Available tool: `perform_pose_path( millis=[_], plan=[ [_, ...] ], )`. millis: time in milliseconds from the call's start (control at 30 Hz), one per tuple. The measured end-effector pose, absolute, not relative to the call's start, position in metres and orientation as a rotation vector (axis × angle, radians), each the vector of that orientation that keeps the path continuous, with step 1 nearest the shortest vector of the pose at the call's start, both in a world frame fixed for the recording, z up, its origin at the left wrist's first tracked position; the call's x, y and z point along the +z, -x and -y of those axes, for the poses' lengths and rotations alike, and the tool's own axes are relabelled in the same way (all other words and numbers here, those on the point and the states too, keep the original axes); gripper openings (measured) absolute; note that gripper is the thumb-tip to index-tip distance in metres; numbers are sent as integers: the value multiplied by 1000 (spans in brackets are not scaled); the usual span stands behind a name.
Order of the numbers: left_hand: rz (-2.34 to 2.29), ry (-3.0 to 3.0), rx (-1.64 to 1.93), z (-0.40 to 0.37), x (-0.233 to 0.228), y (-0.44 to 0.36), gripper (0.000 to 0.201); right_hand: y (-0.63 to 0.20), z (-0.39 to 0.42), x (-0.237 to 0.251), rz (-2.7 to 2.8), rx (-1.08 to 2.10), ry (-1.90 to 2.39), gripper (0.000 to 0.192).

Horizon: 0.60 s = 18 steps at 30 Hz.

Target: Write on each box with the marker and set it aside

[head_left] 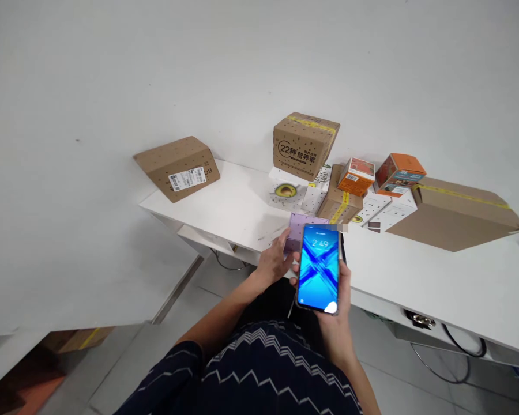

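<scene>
Just below the middle of the frame, the person's right hand holds a slim smartphone with a glowing blue screen upright, its fingers curled around the phone's right edge and back, the thumb hidden behind it. The screen faces the camera and shows a time readout near its top. Immediately left of the phone, the left hand reaches forward with fingers loosely spread, its fingertips resting on a small lilac cardboard box that sits at the near edge of a white table. Farther back on the table, in the centre and right of the frame, lie several parcels: a brown cardboard carton printed with "22", two small orange boxes, white boxes with avocado pictures, and a large flat brown carton at the right. A brown carton with a white shipping label sits at the table's left end.
</scene>
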<state>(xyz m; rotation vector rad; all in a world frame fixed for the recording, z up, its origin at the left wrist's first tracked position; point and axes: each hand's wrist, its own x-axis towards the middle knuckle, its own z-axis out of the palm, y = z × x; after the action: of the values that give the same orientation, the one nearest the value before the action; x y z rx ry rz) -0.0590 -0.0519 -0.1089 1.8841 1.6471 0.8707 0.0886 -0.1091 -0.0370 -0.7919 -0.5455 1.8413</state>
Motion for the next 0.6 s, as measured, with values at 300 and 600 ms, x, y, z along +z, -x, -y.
perform_pose_path(
  millis=[300,600],
  plan=[
    [-1193,-1835,722,1,-131,98,117,-216,105,-75,484,877,1438,63],
    [-970,-1716,890,-9,-137,95,113,-269,68,-134,1112,69,2531,67]
  ],
)
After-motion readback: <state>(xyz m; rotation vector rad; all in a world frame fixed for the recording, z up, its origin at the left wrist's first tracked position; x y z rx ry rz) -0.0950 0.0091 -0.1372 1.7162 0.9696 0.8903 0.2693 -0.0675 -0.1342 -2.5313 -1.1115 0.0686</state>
